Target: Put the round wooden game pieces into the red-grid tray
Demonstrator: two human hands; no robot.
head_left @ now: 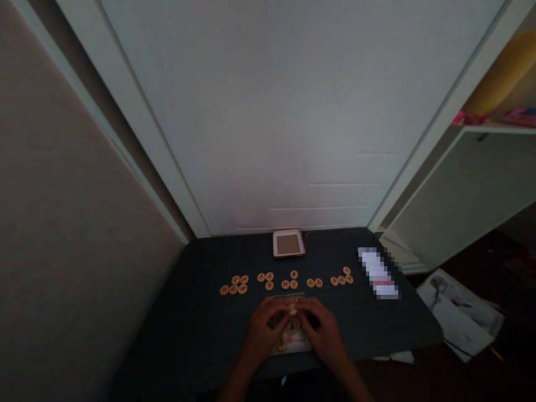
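My left hand (264, 325) and my right hand (321, 326) meet above a shallow box (302, 347) near the table's front edge. Pinched between the fingertips of both is a pale round Chinese chess piece (293, 309), its face not readable. Inside the box lie more round wooden pieces, among them one (281, 343) beside my left wrist; my hands hide part of the box. Beyond my hands, wooden Chinese chess pieces with red characters lie in small groups across the table, such as a left group (233, 289) and a right group (342, 280).
At the back of the dark table (196, 329) is a shallow open tray or lid (288, 244), close to the white panel (288, 123). A pixelated phone-like object (379, 273) lies at the right. Papers in a white box (460, 312) stand lower, right of the table.
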